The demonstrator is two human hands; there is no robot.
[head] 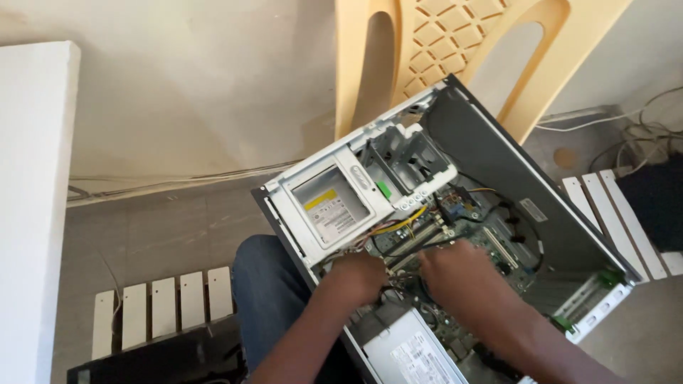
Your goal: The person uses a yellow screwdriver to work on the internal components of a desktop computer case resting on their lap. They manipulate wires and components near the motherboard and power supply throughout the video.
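Note:
An open desktop computer case [498, 153] rests tilted on my lap, its side panel off. Inside are a green motherboard [498, 245], a silver optical drive [329, 206] in a white drive cage, an empty metal drive bay [407, 158] and a grey power supply [413, 355] at the near end. My left hand [359, 276] reaches into the case below the optical drive, fingers curled among dark cables. My right hand [455, 274] presses down on the motherboard beside it, fingers hidden among the parts. Whether either hand grips anything is hidden.
A yellow plastic chair [441, 50] stands behind the case against the wall. White slatted pieces [163, 306] lie on the floor at left, more [619, 213] at right. A white panel [32, 213] rises at far left. Loose cables [640, 135] trail at right.

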